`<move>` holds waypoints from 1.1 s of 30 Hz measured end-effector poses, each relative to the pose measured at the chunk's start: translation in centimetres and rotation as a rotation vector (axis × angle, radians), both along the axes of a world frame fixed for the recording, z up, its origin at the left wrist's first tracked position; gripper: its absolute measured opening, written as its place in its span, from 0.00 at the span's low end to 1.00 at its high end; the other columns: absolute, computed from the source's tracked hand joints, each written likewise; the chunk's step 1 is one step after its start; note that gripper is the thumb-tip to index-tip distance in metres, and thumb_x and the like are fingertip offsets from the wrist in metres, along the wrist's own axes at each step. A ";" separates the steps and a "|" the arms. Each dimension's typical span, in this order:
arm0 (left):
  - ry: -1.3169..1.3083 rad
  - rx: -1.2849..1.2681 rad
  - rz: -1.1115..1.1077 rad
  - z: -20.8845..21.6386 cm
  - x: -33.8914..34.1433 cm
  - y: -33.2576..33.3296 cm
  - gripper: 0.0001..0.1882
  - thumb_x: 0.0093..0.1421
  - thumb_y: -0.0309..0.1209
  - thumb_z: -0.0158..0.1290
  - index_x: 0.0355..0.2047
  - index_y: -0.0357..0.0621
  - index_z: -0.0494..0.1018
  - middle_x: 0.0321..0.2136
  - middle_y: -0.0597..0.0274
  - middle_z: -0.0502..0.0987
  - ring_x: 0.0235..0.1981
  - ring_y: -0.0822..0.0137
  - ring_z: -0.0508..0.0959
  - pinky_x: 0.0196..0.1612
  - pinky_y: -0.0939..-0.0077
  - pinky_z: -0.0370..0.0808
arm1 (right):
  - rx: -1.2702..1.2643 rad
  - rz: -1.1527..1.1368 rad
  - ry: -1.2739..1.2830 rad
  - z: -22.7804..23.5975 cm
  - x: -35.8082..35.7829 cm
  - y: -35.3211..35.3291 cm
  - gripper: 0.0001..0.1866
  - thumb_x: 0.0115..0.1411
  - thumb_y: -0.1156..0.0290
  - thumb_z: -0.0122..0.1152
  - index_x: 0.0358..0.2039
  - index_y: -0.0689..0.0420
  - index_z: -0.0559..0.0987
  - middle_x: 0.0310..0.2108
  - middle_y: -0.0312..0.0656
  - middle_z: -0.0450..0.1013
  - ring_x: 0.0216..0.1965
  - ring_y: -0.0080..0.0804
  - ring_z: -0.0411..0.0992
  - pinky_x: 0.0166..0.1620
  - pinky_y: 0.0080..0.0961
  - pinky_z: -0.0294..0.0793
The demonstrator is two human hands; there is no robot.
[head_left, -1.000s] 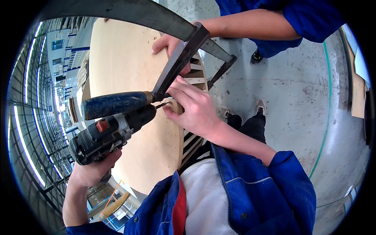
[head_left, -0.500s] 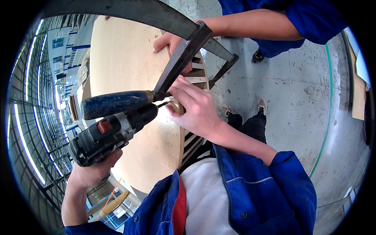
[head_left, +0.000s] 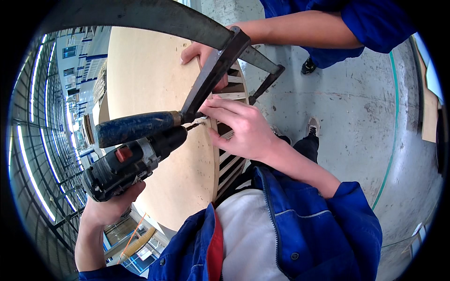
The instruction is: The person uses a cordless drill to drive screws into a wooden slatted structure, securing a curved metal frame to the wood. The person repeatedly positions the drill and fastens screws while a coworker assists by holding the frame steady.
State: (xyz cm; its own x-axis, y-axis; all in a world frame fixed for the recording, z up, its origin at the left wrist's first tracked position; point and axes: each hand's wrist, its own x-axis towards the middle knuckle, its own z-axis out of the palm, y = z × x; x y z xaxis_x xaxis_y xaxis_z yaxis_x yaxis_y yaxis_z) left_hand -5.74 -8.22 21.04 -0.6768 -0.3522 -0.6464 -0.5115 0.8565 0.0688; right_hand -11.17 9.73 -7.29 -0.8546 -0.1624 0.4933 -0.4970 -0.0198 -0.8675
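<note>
- One left hand (head_left: 115, 201), at 8 o'clock in the view, has its grip clenched around one drill (head_left: 136, 157), which lies near 9 o'clock.
- One bit (head_left: 193, 126) points from the drill toward 2 o'clock, its tip near the panel's edge; I cannot tell whether it touches.
- One right hand (head_left: 246, 131), near the centre, is at the edge of one curved wooden panel (head_left: 159, 84); whether its grip is closed on anything, I cannot tell.
- One clamp (head_left: 214, 72) with one blue handle (head_left: 138, 127) crosses above the panel.
- One co-worker's hand (head_left: 199, 50) rests on the panel, at 11 o'clock from the right hand.
</note>
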 end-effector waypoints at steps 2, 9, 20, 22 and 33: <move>-0.031 0.000 0.029 0.1 -0.3 0.0 0.14 0.63 0.25 0.61 0.49 0.45 0.78 0.29 0.64 0.79 0.27 0.73 0.79 0.32 0.74 0.78 | -0.013 -0.006 -0.027 0.0 0.0 -0.1 0.17 0.50 0.76 0.73 0.42 0.60 0.83 0.48 0.46 0.80 0.52 0.43 0.81 0.53 0.35 0.83; -0.067 0.064 0.073 0.3 -0.8 -0.9 0.17 0.63 0.22 0.60 0.52 0.43 0.77 0.34 0.63 0.81 0.28 0.74 0.78 0.32 0.76 0.78 | -0.077 -0.114 -0.039 0.2 0.6 -1.5 0.11 0.47 0.78 0.75 0.33 0.59 0.84 0.47 0.45 0.81 0.49 0.44 0.82 0.48 0.35 0.84; 0.034 0.151 -0.125 -0.1 -0.3 -1.5 0.11 0.64 0.25 0.61 0.47 0.43 0.77 0.29 0.64 0.80 0.28 0.73 0.79 0.32 0.74 0.79 | -0.062 -0.122 -0.063 -0.4 0.9 -2.0 0.07 0.46 0.77 0.75 0.26 0.57 0.84 0.44 0.44 0.83 0.48 0.45 0.83 0.49 0.34 0.85; 0.024 0.107 -0.155 0.0 -0.4 -1.3 0.11 0.65 0.26 0.61 0.47 0.43 0.77 0.29 0.64 0.79 0.28 0.73 0.79 0.32 0.74 0.79 | -0.065 -0.115 -0.078 -0.3 0.8 -1.9 0.07 0.46 0.77 0.75 0.26 0.57 0.84 0.43 0.44 0.83 0.48 0.45 0.83 0.49 0.34 0.85; 0.007 0.058 -0.202 0.1 -0.3 -0.4 0.12 0.65 0.26 0.61 0.48 0.44 0.77 0.30 0.64 0.80 0.31 0.71 0.81 0.33 0.73 0.80 | -0.056 -0.080 -0.046 -0.4 0.9 -1.6 0.09 0.46 0.76 0.73 0.29 0.58 0.82 0.42 0.46 0.83 0.46 0.47 0.83 0.49 0.35 0.85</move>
State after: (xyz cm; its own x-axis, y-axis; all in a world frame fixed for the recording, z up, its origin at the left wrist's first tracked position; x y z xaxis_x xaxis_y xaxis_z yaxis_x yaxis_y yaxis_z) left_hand -6.02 -8.67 21.13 -0.7345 -0.1715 -0.6566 -0.3291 0.9362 0.1236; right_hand -10.26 8.17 -7.70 -0.8858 -0.0658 0.4593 -0.4583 -0.0305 -0.8883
